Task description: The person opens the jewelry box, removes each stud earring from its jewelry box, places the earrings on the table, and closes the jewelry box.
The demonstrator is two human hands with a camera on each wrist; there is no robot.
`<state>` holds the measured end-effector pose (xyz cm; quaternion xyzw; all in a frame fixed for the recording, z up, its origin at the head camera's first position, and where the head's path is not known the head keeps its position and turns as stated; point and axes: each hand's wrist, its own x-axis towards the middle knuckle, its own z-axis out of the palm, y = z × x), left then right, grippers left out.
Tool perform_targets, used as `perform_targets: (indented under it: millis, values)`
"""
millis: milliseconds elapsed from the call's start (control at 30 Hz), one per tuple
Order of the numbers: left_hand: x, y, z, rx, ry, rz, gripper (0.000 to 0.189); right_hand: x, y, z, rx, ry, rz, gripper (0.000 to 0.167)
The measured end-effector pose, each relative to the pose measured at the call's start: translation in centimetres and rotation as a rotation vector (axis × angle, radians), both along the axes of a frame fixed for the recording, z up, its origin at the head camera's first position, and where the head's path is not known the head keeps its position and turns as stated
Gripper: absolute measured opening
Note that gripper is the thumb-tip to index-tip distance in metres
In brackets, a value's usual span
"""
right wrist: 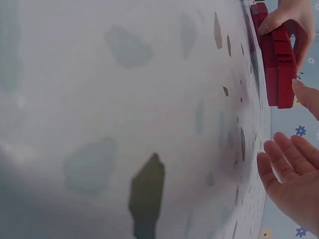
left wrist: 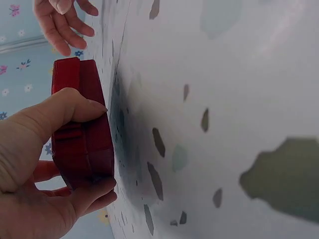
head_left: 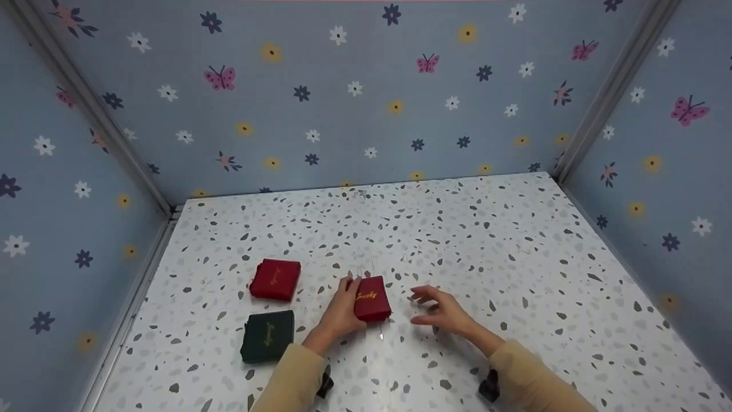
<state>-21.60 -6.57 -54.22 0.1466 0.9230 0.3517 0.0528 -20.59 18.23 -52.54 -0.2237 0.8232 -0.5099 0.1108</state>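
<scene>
A small red jewelry box (head_left: pixel 373 300) with gold lettering and a ribbon bow on its side is at the middle of the table. My left hand (head_left: pixel 343 309) grips it from the left, thumb on the near side and fingers round the far side, as the left wrist view shows with the box (left wrist: pixel 82 142). To the right of the box, apart from it, my right hand (head_left: pixel 446 312) holds nothing, its fingers loosely bent. In the right wrist view the right hand's fingers (right wrist: pixel 286 157) are spread near the box's end.
On the left lie a second red jewelry box (head_left: pixel 275 280) and, nearer me, a dark green jewelry box (head_left: pixel 267 336). The speckled white table (head_left: pixel 457 240) is bounded by flowered blue panels (head_left: pixel 354 91) at the back and both sides.
</scene>
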Motion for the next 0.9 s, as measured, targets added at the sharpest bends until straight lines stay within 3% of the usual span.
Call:
perform_targets:
  millis: [300,567,900]
  values:
    - [1.8,0.9,-0.4,0.018,0.056,-0.086,0.094,0.4,-0.2,-0.2,0.031,0.043,0.092,0.065]
    - [2.9,2.0,-0.8,0.006,0.041,-0.092,0.097,-0.5,0.4,-3.5,0.087,0.117,0.121,0.077]
    - [3.9,3.2,-1.0,-0.006,0.069,-0.112,0.099,-0.3,0.5,-4.0,0.149,0.106,0.151,0.094]
